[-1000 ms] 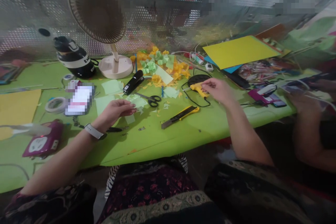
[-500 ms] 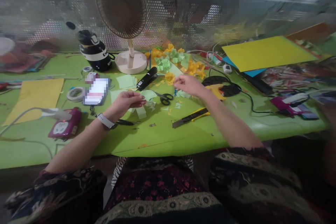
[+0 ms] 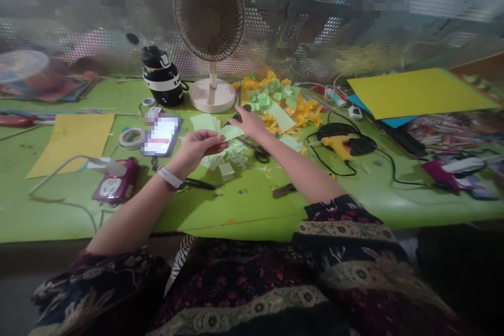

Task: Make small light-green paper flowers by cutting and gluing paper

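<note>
Pinched in my left hand (image 3: 202, 148), by thumb and fingers, is a light green paper piece (image 3: 231, 132). My right hand (image 3: 249, 123) reaches over the black stapler (image 3: 244, 108), fingers stretched apart; whether they touch it I cannot tell. Light green paper cuttings (image 3: 226, 157) lie below my hands, beside black-handled scissors (image 3: 261, 155) partly covered by my right forearm. Just beyond my right hand sits a pile of orange paper flowers (image 3: 311, 111) and green paper flowers (image 3: 260, 101).
A fan (image 3: 212, 97) and a dark bottle (image 3: 163, 79) stand at the back. Left are a phone (image 3: 163, 136), a tape roll (image 3: 132, 138) and a purple socket block (image 3: 118, 181). Right are a yellow glue gun (image 3: 338, 146) with its cable and a cutter blade (image 3: 283, 190) under my forearm.
My right hand has left the orange flowers and moved left to the stapler, its fingers now apart. My left hand stays pinched, with its green paper now plainly showing. The view has shifted left.
</note>
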Action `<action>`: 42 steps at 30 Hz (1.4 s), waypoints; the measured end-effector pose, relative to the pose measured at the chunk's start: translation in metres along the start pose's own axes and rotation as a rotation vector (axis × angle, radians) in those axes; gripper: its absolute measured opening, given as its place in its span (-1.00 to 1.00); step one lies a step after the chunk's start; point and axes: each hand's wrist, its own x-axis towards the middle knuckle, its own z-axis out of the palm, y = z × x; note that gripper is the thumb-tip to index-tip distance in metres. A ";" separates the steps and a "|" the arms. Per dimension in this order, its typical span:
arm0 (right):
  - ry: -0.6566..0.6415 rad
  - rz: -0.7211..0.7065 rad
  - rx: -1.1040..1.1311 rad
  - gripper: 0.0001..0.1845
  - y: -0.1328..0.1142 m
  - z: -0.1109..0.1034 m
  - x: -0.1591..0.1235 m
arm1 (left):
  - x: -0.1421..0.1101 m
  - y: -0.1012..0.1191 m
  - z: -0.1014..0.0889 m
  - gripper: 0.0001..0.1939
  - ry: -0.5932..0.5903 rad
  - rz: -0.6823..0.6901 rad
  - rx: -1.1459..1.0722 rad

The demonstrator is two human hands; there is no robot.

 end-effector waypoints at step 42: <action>-0.247 0.274 0.944 -0.68 0.053 -0.041 -0.115 | -0.041 -0.001 -0.003 -0.73 -0.221 0.377 1.048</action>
